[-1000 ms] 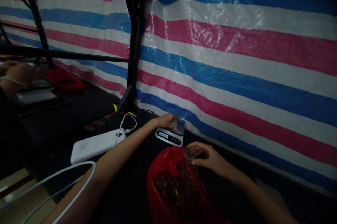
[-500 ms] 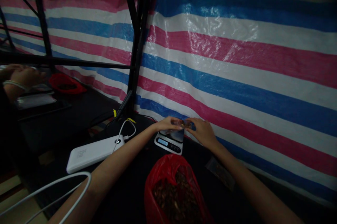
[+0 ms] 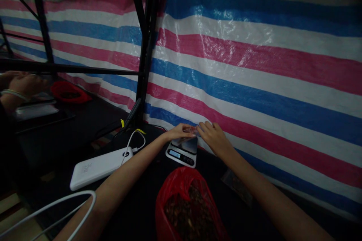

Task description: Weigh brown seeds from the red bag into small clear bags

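My left hand [image 3: 178, 132] and my right hand [image 3: 214, 137] meet just above the platform of a small digital scale [image 3: 182, 151] by the striped tarp. Their fingertips pinch a small clear item [image 3: 194, 131] between them; what it is cannot be made out in the dim light. The scale's display is lit. In front of the scale stands an open red plastic bag [image 3: 172, 192] filled with brown pieces [image 3: 189, 212], between my forearms.
A white power bank [image 3: 97, 167] with a white cable [image 3: 48, 211] lies left of the scale. A small clear packet [image 3: 237, 186] lies right of the red bag. A black metal post [image 3: 145, 52] rises behind. Another person's hands [image 3: 19, 84] work far left near another red bag [image 3: 68, 92].
My right hand rose from the red bag with a small cup and moved to the scale, joining my left hand above the platform. The view shifted slightly.
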Available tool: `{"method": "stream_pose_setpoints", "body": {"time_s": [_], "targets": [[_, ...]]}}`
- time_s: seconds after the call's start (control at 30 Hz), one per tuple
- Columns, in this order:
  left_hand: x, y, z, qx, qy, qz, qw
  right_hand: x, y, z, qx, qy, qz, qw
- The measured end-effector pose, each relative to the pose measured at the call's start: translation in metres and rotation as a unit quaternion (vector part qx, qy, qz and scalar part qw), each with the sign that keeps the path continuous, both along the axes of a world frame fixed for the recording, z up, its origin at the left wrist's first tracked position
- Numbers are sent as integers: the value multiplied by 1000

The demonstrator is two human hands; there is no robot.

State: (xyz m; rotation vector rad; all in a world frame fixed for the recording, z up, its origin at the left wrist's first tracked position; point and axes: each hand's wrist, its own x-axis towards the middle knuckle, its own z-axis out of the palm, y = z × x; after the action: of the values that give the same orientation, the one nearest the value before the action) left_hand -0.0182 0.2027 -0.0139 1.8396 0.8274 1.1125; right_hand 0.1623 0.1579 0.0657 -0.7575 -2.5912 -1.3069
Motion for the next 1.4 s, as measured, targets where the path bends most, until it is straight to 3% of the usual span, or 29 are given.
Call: {"method": "stream_pose_setpoints", "body": {"time_s": [0.1, 0.2, 0.27, 0.37, 0.43, 0.53, 0.6, 0.67, 0.77, 0.87, 0.97, 1.07, 1.27, 1.4], "targets": [[-4, 8, -6, 48, 54, 62, 995, 17, -14, 9, -37, 74, -5, 997], [-5, 11, -16, 79, 185, 111, 973, 37, -36, 12, -204, 107, 20, 973], [-3, 5, -16, 73, 266, 145, 950, 48, -54, 7, -317, 88, 48, 943], [2, -18, 0, 95, 321, 212, 918, 55, -81, -13, -381, 59, 60, 921], [3, -45, 19, 144, 337, 229, 902, 55, -94, -31, -377, 38, 64, 923], [-2, -102, 43, 90, 382, 285, 875, 49, -105, -54, -340, 6, 70, 938], [-8, -146, 45, 59, 408, 296, 862, 44, -109, -64, -328, -4, 73, 942], [-14, -190, 36, 8, 421, 264, 868, 42, -111, -68, -358, -1, 77, 930], [-13, -246, 9, -105, 388, 142, 904, 41, -112, -66, -446, 20, 81, 891], [-2, -278, -20, -161, 332, 128, 921, 42, -115, -60, -497, 44, 82, 863], [13, -282, -38, -222, 240, 95, 940, 41, -120, -58, -521, 54, 76, 848], [22, -273, -44, -237, 178, 80, 952, 41, -127, -61, -535, 73, 67, 839], [28, -254, -36, -123, 172, 113, 971, 51, -131, -80, -548, 161, 15, 821], [17, -244, -20, -74, 259, 100, 958, 59, -125, -96, -568, 252, -48, 782]]}}
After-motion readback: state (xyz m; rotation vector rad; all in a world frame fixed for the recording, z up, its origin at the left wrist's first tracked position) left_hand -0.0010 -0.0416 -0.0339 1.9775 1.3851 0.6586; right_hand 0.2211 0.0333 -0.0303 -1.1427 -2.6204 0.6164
